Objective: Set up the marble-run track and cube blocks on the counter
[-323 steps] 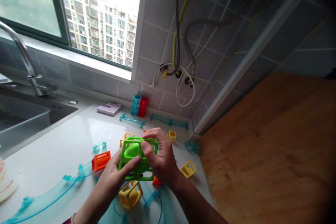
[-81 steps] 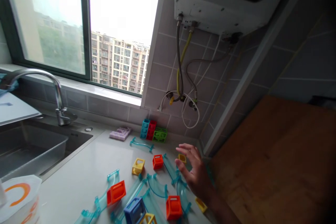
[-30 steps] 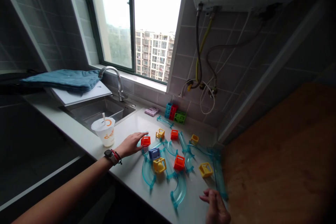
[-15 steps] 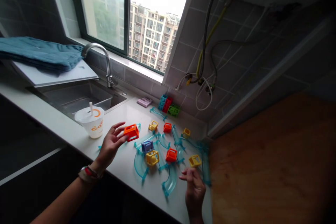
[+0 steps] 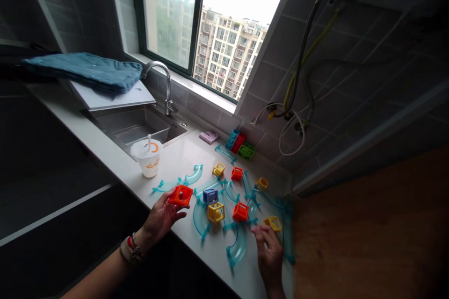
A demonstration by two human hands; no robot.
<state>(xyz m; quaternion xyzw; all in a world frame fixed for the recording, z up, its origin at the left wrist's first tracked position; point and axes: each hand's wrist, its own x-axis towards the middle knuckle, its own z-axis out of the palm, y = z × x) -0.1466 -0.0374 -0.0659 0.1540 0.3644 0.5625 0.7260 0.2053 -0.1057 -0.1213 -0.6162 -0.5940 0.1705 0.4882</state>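
My left hand [image 5: 164, 218] grips an orange cube frame [image 5: 181, 195], thumb and fingers at its sides, above the counter's front edge. My right hand [image 5: 269, 248] hovers at the right with its fingertips pressed together; whatever they may hold is too small to make out. Just beyond those fingers is a yellow cube frame [image 5: 272, 224]. A blue cube frame [image 5: 210, 195] stands against another yellow one [image 5: 216, 213] with a round shape inside. To their right sits an orange-red cube frame [image 5: 240, 212]. Clear teal track pieces, such as a curved one [image 5: 237, 248], lie around them.
A lidded cup with a straw [image 5: 148, 159] stands left, near the sink [image 5: 119, 124] and faucet [image 5: 169, 88]. Coloured blocks [image 5: 239, 143] and a pink pack [image 5: 209, 137] are along the wall. A wooden panel [image 5: 368, 243] bounds the right side.
My left hand has come down and nearer with the orange cube, which has turned in its grasp. The view has shifted left. My right hand's fingertips are now nearer the orange-red cube.
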